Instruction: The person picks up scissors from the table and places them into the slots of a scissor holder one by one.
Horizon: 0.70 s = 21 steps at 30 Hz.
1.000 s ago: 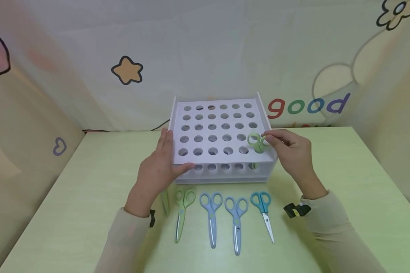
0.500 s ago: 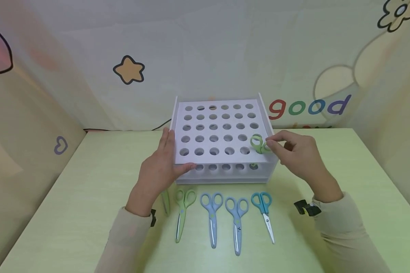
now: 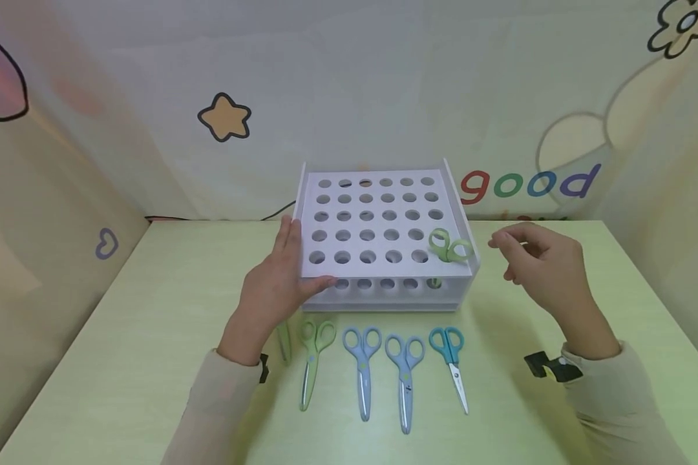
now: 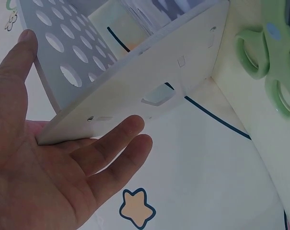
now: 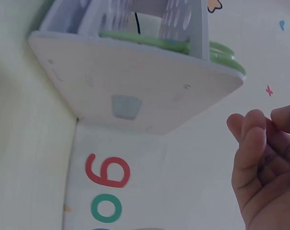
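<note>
- Standing in the front right hole of the white rack (image 3: pixel 378 269), the green scissors (image 3: pixel 445 253) have both handle loops above the top board, spread apart, near the rack's right wall.
- Beneath them, a bit of green shows through the hole in the rack's lower board; the right wrist view shows the long part running down inside the right wall.
- At the rack's left side, the left hand (image 3: pixel 270 282) lies against the wall, wide, its fingers fairly straight and its thumb at the top board's front edge.
- Beside the rack's right wall, apart from it, the right hand (image 3: pixel 543 265) is in the air, holding nothing, fingers loosely bent, thumb and fingertips a narrow gap apart.
- In front of the rack, on the tabletop (image 3: pixel 151 310), a row of scissors lies with handles toward it: a pair partly hidden by the left hand (image 3: pixel 284 342), a light green pair (image 3: pixel 311 355), two pale blue pairs (image 3: pixel 363 366) and, farthest right, a teal pair (image 3: pixel 452 355) with a bare metal blade.
- Behind the rack hangs a pale cloth (image 3: pixel 337 84), with a star (image 3: pixel 225 117) to the rack's left and coloured letters (image 3: pixel 529 185) reading "good" to its right.
</note>
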Each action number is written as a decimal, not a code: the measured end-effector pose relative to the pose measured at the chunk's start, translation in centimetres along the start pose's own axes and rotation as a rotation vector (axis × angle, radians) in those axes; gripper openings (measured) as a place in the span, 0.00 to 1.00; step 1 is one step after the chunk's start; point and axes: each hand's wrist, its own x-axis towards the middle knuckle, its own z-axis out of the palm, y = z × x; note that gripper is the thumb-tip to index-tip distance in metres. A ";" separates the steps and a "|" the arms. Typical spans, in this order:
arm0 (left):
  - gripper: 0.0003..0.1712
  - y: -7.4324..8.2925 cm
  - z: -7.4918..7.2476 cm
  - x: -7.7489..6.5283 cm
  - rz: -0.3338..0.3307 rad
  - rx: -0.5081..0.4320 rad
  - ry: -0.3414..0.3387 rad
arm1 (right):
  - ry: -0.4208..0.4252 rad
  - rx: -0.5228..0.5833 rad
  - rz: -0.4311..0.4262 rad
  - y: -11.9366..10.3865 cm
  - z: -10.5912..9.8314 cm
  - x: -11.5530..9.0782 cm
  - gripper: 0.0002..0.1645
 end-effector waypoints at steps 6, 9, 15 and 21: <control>0.68 -0.1 0.0 0.2 -0.004 -0.011 0.013 | -0.187 0.028 0.034 1.9 0.2 -0.6 0.16; 0.68 -0.3 -0.1 0.2 -0.002 -0.011 0.023 | -0.337 0.004 0.053 3.0 0.4 -0.9 0.14; 0.68 -0.3 -0.1 0.3 0.002 -0.013 0.016 | -0.565 0.061 0.098 4.8 1.2 -2.2 0.15; 0.68 0.0 0.1 0.1 -0.002 -0.013 0.008 | -0.685 0.175 0.107 6.5 2.7 -3.3 0.18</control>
